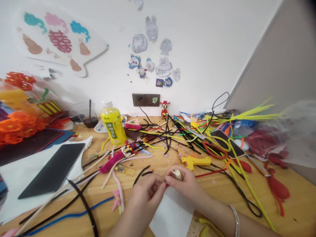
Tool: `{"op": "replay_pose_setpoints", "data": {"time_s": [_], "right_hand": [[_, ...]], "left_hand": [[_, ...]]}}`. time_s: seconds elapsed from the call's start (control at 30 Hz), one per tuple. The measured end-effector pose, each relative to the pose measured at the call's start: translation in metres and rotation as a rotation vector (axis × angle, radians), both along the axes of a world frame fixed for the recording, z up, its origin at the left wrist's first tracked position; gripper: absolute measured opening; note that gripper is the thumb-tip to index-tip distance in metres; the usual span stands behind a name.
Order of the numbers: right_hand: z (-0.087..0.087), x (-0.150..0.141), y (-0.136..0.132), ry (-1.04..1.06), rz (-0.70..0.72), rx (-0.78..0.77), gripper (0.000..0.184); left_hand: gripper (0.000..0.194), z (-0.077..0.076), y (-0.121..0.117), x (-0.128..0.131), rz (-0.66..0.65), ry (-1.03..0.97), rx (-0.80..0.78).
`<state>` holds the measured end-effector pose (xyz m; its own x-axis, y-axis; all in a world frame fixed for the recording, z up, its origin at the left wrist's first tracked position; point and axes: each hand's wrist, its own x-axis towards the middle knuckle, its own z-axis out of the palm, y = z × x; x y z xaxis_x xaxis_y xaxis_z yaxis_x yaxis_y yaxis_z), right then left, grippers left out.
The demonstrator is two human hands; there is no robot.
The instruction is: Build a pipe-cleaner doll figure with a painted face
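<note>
White wall [197, 36] behind, wooden desk [219, 189] crowded with pipe cleaners across the middle of the frame. Work sits at lower centre: a tiny red-and-dark piece [167, 185] between both hands' fingertips, above a white paper sheet [172, 212]. Right hand [189, 186] is closed around a cream tool with a metal tip [177, 174], thumb pressing toward the piece; left hand [150, 190] has its thumb drawn in to curled fingers at the same spot, but can't tell if it actually grips the piece. For a clean job, best to pinch lightly near the piece's edge, steady both wrists, keep the metal tip pointed away from fingers, and work over the paper so anything dropped shows up. Sensible to mind the yellow glue gun [195, 161], just beyond the right hand; its nozzle is lost in clutter. Hard to make out: the piece's shape, mostly covered by fingers, and the tool's lower part, hidden in the right hand. Phone [223, 140] at centre right is partly covered by stems and red-handled scissors [209, 144]. Yellow curls [209, 227] and both forearms run off the bottom edge; clear plastic bag [301, 131] at far right is blurred.
</note>
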<state>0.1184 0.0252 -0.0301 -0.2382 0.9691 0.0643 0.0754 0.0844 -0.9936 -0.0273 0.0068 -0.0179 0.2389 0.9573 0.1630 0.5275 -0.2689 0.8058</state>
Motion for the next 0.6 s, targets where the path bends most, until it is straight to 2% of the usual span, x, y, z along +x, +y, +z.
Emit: {"op": "replay_pose_setpoints", "data": {"time_s": [0.2, 0.33, 0.6], "right_hand": [[-0.0004, 0.0015, -0.0012, 0.039, 0.052, 0.054, 0.025], [-0.0029, 0.0005, -0.0033, 0.031, 0.088, 0.02, 0.029], [-0.0035, 0.0006, -0.004, -0.068, 0.128, 0.018, 0.022]], "left_hand": [[0.022, 0.0037, 0.0007, 0.0004, 0.054, -0.167, -0.149], [0.021, 0.0046, -0.0013, -0.0001, 0.065, -0.194, -0.146], [0.02, 0.0059, -0.0018, 0.0004, 0.086, -0.181, -0.124]]}}
